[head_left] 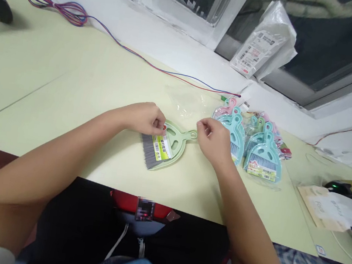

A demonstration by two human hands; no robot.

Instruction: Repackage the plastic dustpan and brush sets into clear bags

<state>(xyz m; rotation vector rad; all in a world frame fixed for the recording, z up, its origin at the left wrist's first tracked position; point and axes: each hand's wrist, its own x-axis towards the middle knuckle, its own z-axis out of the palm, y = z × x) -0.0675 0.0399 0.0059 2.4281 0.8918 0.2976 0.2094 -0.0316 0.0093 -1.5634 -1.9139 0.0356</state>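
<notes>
A light green dustpan [179, 143] with a grey-bristled brush [150, 152] lies on the table in front of me. A printed label card [162, 148] lies across the pan and brush. My left hand [147, 119] is closed, thumb and fingers pinched at the set's upper left edge by the card. At the tip of the dustpan's handle, my right hand [215, 140] has its fingers curled together; what they hold, if anything, is hidden. Just behind both hands lies a clear plastic bag [185, 100], flat on the table.
Bagged blue dustpan sets [265, 156] lie at right, with pink and green ones [225, 108] among them. Red and blue wire [122, 46] runs along the wall. A white plastic package [256, 47] leans on the window ledge. A paper envelope [323, 209] is far right.
</notes>
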